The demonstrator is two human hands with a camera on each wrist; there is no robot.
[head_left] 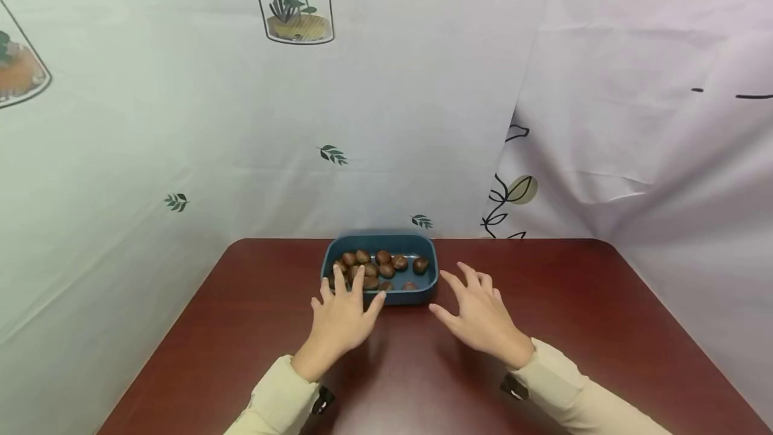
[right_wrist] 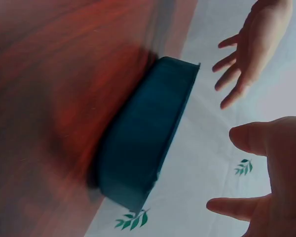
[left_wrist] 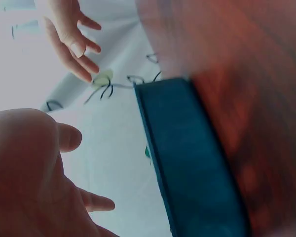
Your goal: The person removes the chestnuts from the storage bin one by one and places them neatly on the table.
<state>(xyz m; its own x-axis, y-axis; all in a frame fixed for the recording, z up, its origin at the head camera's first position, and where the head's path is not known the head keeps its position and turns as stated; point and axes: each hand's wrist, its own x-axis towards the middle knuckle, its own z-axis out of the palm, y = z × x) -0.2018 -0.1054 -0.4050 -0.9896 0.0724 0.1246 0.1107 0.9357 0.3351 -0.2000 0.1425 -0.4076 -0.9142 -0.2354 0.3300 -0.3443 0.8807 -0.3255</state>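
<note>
A dark blue rectangular tray [head_left: 401,297] stands at the far edge of the table, with several shiny brown chestnuts [head_left: 386,270] in it, most of them toward its left side. My left hand [head_left: 343,319] hovers at the tray's front left, fingers spread and overlapping the rim in the head view. To the right of the tray, my right hand [head_left: 480,317] is held in the air with its fingers apart and nothing in them. Both wrist views show the tray's outer wall [left_wrist: 187,158] below the hands, with the chestnuts hidden behind it.
The reddish-brown table [head_left: 241,334] extends to both sides and in front of the tray. Right behind its far edge hangs a pale cloth [head_left: 392,119] printed with leaves and plant jars. Cream sleeves [head_left: 555,381] cover the forearms, with a dark device under each wrist.
</note>
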